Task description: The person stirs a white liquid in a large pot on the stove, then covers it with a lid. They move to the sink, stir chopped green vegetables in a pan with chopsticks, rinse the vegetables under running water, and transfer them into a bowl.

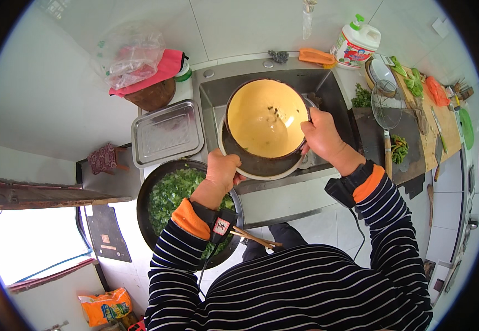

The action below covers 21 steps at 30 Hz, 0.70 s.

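Observation:
My right hand [326, 134] grips the rim of a deep bowl [260, 120], yellow inside with a dark brown rim. The bowl is tilted over the steel sink [211, 93], its inside facing me. Small dark bits cling to its wet inner wall. Beneath it is a pale-rimmed basin [260, 175], which my left hand [219, 169] grasps by the near left edge. Its inside looks dark; whether that is liquid cannot be told. The bowl hides much of the basin. Just left of my left hand, a large black wok [141, 207] holds chopped greens [173, 196].
A steel tray [167, 132] lies left of the sink. Chopsticks [260, 239] jut from the wok toward my body. To the right are a wire skimmer [387, 105], green peppers [399, 149], a knife [438, 155] and a wooden board [450, 132]. A detergent jug [355, 45] stands behind.

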Each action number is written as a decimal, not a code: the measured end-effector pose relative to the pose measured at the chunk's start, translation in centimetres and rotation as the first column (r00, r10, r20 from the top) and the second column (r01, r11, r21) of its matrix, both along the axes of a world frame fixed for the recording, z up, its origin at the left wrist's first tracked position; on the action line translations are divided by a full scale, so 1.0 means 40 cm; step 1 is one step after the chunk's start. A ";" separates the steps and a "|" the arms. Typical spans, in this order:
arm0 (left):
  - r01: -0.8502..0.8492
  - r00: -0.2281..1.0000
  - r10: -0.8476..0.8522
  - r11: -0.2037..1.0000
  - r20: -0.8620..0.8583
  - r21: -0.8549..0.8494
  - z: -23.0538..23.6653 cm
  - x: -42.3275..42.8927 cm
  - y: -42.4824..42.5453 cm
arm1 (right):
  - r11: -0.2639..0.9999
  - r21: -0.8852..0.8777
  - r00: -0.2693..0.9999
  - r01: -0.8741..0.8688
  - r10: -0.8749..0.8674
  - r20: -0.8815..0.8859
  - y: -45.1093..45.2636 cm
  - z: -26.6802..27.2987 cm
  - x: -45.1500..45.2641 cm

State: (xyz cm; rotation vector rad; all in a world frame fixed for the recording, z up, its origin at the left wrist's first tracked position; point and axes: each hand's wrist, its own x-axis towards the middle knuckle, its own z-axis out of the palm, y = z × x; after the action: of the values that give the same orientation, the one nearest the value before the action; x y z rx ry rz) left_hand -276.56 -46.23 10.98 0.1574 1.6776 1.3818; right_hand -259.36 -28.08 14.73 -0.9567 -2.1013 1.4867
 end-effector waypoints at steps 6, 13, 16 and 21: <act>0.010 1.000 -0.010 1.000 0.019 0.002 0.007 0.004 -0.005 | 0.841 -0.541 0.993 0.009 -0.073 -0.098 0.010 0.030 0.033; -0.032 0.999 0.033 0.999 -0.007 0.017 0.018 0.006 -0.006 | 0.917 -0.399 0.980 -0.012 -0.069 -0.188 0.015 0.068 0.043; -0.030 1.000 0.030 0.999 0.003 0.038 0.019 0.008 -0.007 | 0.962 -0.272 0.976 0.023 -0.081 -0.204 0.039 0.091 0.033; -0.021 0.999 0.020 0.999 0.026 0.034 0.020 0.005 -0.016 | 0.992 0.124 0.991 0.015 0.001 -0.131 0.053 0.118 0.020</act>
State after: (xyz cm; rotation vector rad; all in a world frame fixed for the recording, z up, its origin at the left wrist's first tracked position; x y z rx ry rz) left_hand -276.36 -46.86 11.78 0.1420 1.6387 1.4224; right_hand -258.56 -25.98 19.43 -0.7981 -2.0675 1.3584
